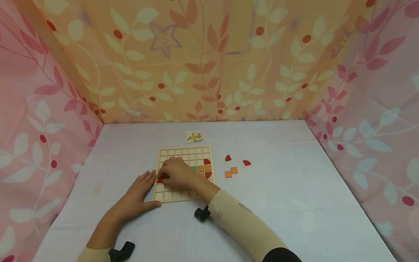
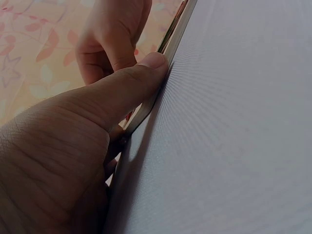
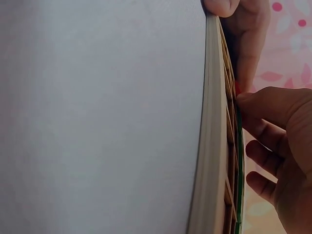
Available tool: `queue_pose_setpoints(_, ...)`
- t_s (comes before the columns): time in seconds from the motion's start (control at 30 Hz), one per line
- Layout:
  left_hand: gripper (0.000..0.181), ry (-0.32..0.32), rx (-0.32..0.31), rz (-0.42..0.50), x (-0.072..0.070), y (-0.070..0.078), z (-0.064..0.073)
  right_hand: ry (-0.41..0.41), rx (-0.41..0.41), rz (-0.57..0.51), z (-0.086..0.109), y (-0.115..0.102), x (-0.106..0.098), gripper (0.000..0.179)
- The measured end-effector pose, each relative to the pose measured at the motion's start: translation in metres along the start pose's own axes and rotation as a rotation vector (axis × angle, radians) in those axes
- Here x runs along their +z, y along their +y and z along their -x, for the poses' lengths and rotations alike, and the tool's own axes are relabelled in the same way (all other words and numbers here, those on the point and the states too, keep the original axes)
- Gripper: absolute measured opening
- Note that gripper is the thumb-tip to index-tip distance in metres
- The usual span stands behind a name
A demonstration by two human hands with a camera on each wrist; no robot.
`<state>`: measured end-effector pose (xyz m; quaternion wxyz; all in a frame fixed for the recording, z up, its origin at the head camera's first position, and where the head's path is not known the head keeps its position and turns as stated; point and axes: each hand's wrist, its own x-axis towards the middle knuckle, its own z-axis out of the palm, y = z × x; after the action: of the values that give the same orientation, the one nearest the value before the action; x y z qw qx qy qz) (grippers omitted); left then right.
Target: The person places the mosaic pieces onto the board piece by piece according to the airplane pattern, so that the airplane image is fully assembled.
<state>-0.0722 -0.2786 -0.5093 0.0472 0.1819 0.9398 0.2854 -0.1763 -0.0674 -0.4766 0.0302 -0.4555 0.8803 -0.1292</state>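
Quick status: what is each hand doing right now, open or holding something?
Left hand: open, lying flat against the left edge of the wooden grid board.
Right hand: fingers curled on a red piece on the board.

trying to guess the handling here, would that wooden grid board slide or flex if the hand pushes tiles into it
The wooden grid board looks thin, flat and rigid, so it probably won't flex. Lying on smooth cloth, it seems light enough to slide, which may be why the left hand presses against its edge while the right hand works on it.
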Motion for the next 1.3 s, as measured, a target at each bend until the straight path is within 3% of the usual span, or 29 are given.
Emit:
queue_pose_setpoints(0.77, 0.112, -0.006, -0.024, -0.001, 0.001, 0.001, 0.0, -0.039, -0.001, -0.037, 0.003, 0.002, -0.009, 0.024)
queue_pose_setpoints(1.3, 0.113, -0.012, -0.044, 0.004, 0.002, 0.002, 0.0, 0.045, -0.073, -0.033, 0.038, 0.0, -0.052, 0.023)
